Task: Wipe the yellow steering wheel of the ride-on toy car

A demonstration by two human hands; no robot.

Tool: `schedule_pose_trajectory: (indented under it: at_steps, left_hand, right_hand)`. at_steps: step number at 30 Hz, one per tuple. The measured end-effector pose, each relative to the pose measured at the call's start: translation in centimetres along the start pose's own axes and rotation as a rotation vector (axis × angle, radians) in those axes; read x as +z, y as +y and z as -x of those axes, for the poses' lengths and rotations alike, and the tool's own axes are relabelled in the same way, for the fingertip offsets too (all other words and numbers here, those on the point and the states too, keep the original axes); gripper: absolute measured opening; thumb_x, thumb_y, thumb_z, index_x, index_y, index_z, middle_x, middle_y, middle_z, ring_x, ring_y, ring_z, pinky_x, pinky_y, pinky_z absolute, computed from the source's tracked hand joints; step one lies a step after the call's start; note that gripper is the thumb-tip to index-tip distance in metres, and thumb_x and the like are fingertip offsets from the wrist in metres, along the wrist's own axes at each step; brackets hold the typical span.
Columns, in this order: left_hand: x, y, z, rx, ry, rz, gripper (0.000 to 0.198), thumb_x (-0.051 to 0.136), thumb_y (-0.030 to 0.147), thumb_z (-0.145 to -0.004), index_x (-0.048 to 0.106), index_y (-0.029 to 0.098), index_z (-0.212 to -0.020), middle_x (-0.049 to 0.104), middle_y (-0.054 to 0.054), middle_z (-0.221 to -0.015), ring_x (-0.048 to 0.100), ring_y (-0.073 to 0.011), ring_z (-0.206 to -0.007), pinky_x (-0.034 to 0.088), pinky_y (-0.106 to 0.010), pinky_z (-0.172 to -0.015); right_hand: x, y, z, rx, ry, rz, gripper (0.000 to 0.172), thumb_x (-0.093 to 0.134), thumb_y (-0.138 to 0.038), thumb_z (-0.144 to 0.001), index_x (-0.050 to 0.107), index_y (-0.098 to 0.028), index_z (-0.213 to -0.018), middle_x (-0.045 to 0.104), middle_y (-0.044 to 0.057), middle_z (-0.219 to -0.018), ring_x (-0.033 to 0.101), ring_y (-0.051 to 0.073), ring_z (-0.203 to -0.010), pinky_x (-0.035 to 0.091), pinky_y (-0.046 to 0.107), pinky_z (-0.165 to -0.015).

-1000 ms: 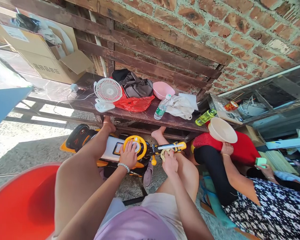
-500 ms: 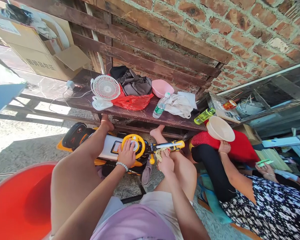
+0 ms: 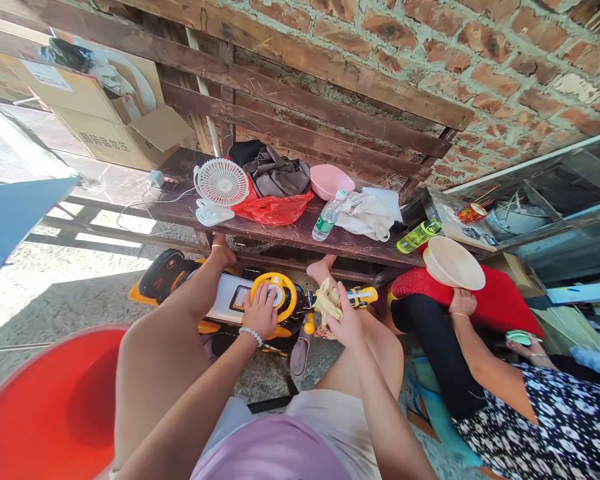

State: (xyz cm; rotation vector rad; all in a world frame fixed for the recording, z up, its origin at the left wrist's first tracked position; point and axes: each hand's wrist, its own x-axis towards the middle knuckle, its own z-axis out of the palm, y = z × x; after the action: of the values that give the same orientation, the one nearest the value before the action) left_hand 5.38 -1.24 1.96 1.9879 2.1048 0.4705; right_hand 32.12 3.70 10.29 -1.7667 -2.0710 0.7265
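My left hand, a beaded bracelet at its wrist, holds the yellow steering wheel of a ride-on toy car. Its fingers lie over the rim and towards the hub. The toy stands between my legs and has a white, black and yellow body. In my right hand is a crumpled pale-yellow cloth, raised just right of the wheel. A patterned reddish part hangs below it. Behind the cloth, a yellow and black bar of the toy points right, partly covered by the hand.
A dark wooden bench ahead carries a white fan, a red plastic bag, a pink basin and a water bottle. At right, another person's hand holds a cream bowl. A red tub stands at left.
My right hand has lifted a little off the toy's bar, and more of the cloth shows. My left hand stays on the wheel. The whole view has shifted slightly.
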Motion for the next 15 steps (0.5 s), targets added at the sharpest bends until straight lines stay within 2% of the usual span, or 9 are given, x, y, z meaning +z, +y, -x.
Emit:
schedule_pose_trajectory:
  at_steps: [1,2,4,6,8,10,15]
  left_hand:
    - [0.0,0.0,0.0,0.001,0.000,-0.001,0.062,0.049,0.025,-0.097,0.056,0.015,-0.158,0.038,-0.019,-0.173,0.034,-0.0361,-0.161,0.017,-0.066,-0.132]
    - [0.1,0.0,0.0,0.000,0.001,-0.002,0.062,0.050,0.025,-0.097,0.056,0.015,-0.158,0.038,-0.019,-0.173,0.034,-0.0360,-0.161,0.017,-0.065,-0.132]
    - [0.2,0.0,0.0,-0.003,0.007,-0.003,0.062,0.049,0.025,-0.097,0.056,0.015,-0.158,0.037,-0.018,-0.173,0.034,-0.0358,-0.161,0.017,-0.065,-0.132]
    - [0.3,0.0,0.0,-0.004,0.012,0.000,0.061,0.048,0.025,-0.098,0.055,0.014,-0.158,0.037,-0.018,-0.174,0.035,-0.0357,-0.161,0.017,-0.065,-0.132]
    - [0.4,0.0,0.1,0.000,0.014,0.007,0.061,0.047,0.025,-0.098,0.055,0.014,-0.158,0.036,-0.018,-0.174,0.035,-0.0356,-0.161,0.017,-0.065,-0.132]
    - [0.5,0.0,0.1,0.003,0.018,0.012,0.061,0.047,0.025,-0.098,0.055,0.015,-0.158,0.036,-0.017,-0.174,0.034,-0.0353,-0.161,0.016,-0.064,-0.132]
    - [0.6,-0.1,0.2,-0.005,0.028,0.020,0.061,0.048,0.026,-0.097,0.055,0.016,-0.158,0.038,-0.017,-0.174,0.033,-0.0344,-0.162,0.013,-0.062,-0.133]
  right_hand:
    - [-1.4,0.0,-1.1,0.061,0.002,0.066,0.093,0.066,-0.028,-0.090,0.022,-0.023,-0.173,0.061,0.013,-0.155,0.067,0.028,-0.131,0.056,0.039,-0.107]
    - [-2.8,0.0,-2.2,0.116,0.004,0.146,0.089,0.066,-0.029,-0.091,0.028,-0.023,-0.171,0.061,0.013,-0.155,0.066,0.028,-0.131,0.055,0.038,-0.106]
    - [-4.9,-0.1,-4.2,0.230,-0.056,0.290,0.069,0.066,-0.032,-0.092,0.050,-0.020,-0.158,0.066,0.015,-0.147,0.070,0.027,-0.122,0.056,0.034,-0.099]
    - [-6.1,-0.3,-5.7,0.326,-0.147,0.353,0.048,0.067,-0.039,-0.093,0.068,-0.017,-0.136,0.075,0.015,-0.126,0.074,0.025,-0.106,0.057,0.030,-0.087]
    - [-6.4,-0.8,-6.6,0.353,-0.217,0.324,0.037,0.071,-0.045,-0.092,0.074,-0.018,-0.117,0.078,0.011,-0.104,0.074,0.024,-0.094,0.055,0.027,-0.078]
    - [-6.0,-1.5,-7.3,0.322,-0.269,0.255,0.033,0.074,-0.045,-0.089,0.076,-0.018,-0.108,0.076,0.008,-0.089,0.074,0.023,-0.089,0.054,0.025,-0.072]
    - [-3.9,-3.8,-9.4,0.282,-0.400,0.187,0.030,0.081,-0.036,-0.080,0.076,-0.015,-0.101,0.073,0.007,-0.079,0.071,0.022,-0.079,0.052,0.026,-0.068]
